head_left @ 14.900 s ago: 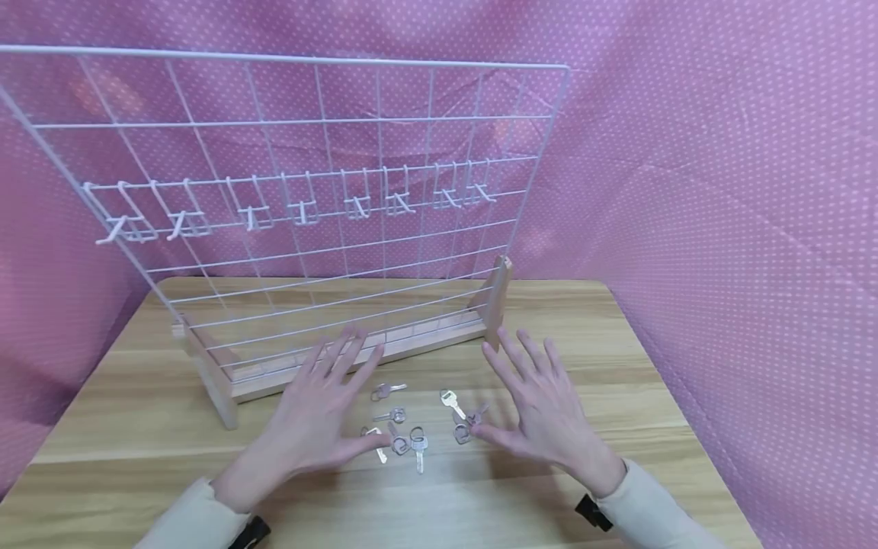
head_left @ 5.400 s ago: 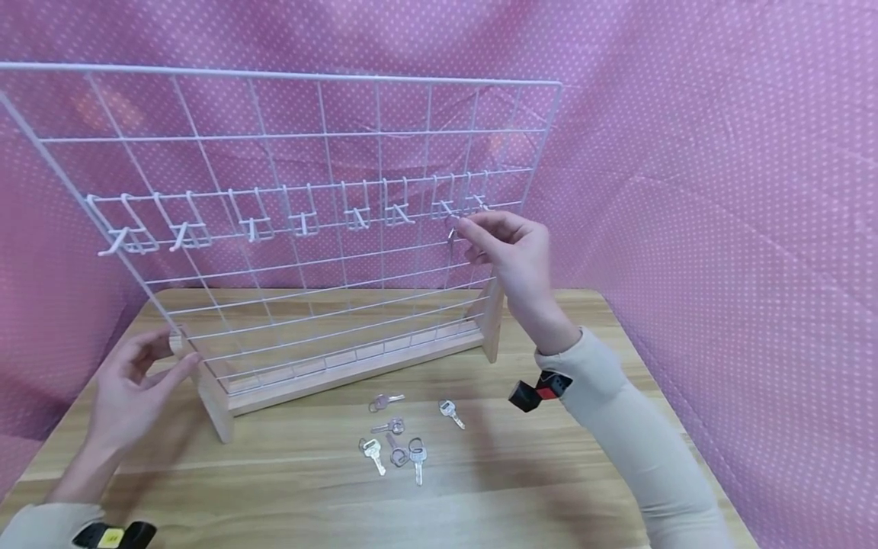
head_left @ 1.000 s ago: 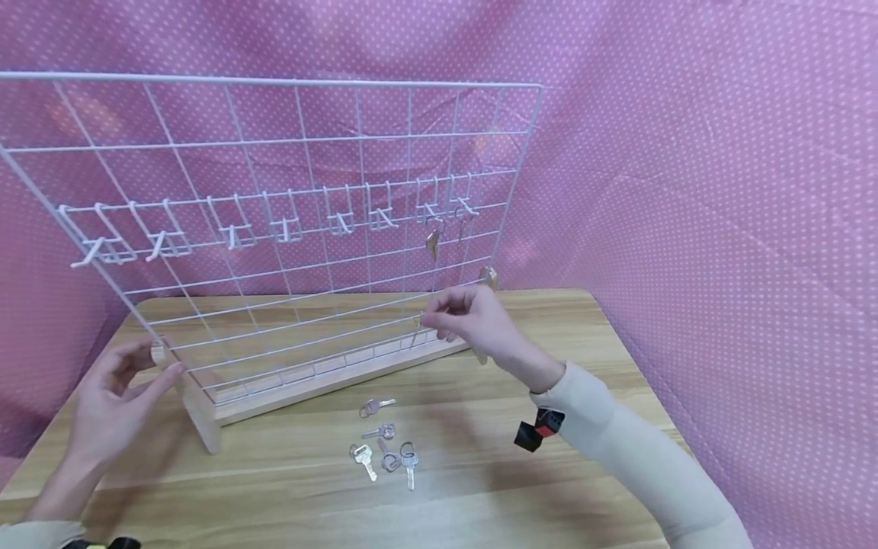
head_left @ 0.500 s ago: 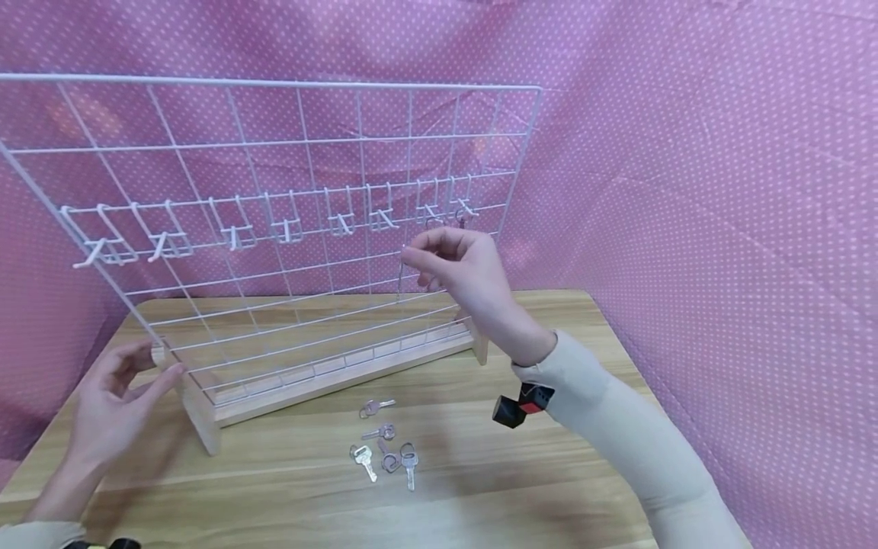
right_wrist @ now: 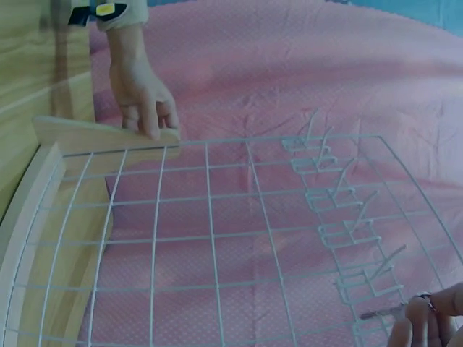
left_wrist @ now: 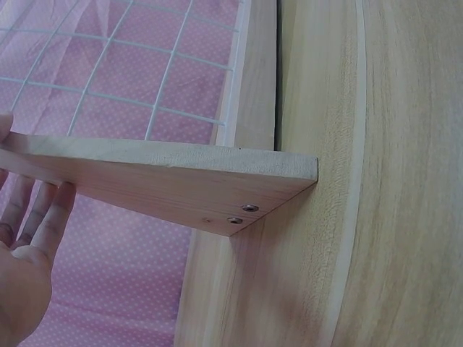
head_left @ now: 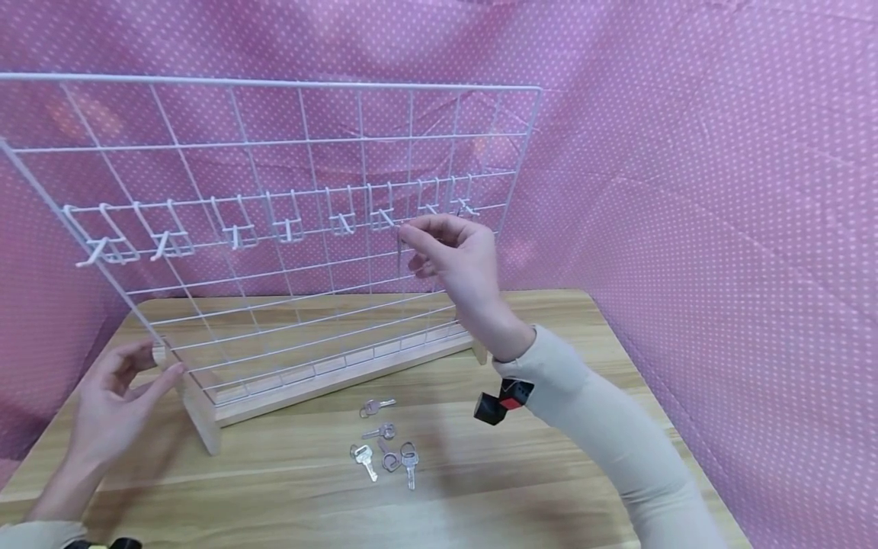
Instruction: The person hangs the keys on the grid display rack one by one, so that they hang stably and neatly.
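"what is the right hand (head_left: 456,255) doing, over there?"

"it's raised in front of a white wire rack (head_left: 274,81), thumb and forefinger pinched together on a small key (right_wrist: 380,314). the key dangles below the fingertips, just beside the third hook from the right (head_left: 388,219). whether its ring touches that hook, i can't tell."

"and the left hand (head_left: 113,404)?"

"at the left of the scene, partly closed, thumb on one side and fingers on the other, gripping the upper end of the rack's wooden end piece (head_left: 197,408)."

"how is the rack arranged?"

"it stands upright on the far half of a wood-grain table (head_left: 240,496), with a pale wooden rail (head_left: 343,386) along its foot. eight white hooks (head_left: 235,236) run in a row from left to right. the right hand partly hides what is below the two rightmost ones."

"anything on the table nearer us?"

"five more keys (head_left: 364,462) with little rings, lying in a loose cluster on the near side of the rail. beyond everything hangs a pink curtain (head_left: 686,191) with pale dots, which also closes off the right side."
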Tool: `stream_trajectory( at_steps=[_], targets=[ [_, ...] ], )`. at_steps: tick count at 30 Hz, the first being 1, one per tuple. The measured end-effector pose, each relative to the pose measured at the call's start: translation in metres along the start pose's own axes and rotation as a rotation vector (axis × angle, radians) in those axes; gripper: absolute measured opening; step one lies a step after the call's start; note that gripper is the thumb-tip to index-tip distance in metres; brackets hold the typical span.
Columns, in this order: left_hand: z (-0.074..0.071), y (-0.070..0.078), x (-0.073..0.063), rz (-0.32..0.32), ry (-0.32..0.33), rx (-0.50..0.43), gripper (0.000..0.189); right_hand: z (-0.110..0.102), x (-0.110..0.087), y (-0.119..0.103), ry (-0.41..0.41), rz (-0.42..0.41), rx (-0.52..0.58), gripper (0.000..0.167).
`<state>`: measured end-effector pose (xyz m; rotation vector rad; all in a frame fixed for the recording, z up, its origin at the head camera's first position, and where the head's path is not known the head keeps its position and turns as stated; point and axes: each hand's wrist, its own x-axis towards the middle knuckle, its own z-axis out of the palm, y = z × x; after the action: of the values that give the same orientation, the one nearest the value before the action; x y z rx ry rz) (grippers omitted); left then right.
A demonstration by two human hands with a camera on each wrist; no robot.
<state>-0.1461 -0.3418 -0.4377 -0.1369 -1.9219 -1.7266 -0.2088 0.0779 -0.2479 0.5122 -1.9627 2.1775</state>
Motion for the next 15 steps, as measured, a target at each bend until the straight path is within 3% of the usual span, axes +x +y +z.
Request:
stream_trajectory(
  at_steps=[5, 10, 15],
  targets=[
    [0.0, 0.001, 0.0, 0.003, -0.008, -0.042, 0.061, 0.006, -0.001, 0.01, 0.062, -0.055, 0.011, 0.01],
    [0.001, 0.002, 0.0, 0.011, -0.023, -0.081, 0.06, 0.008, -0.003, 0.017, 0.1, -0.041, -0.022, 0.014],
    [0.0, 0.001, 0.0, 0.015, -0.025, -0.061, 0.061, 0.009, -0.001, 0.019, 0.099, -0.025, -0.032, 0.015]
  ],
)
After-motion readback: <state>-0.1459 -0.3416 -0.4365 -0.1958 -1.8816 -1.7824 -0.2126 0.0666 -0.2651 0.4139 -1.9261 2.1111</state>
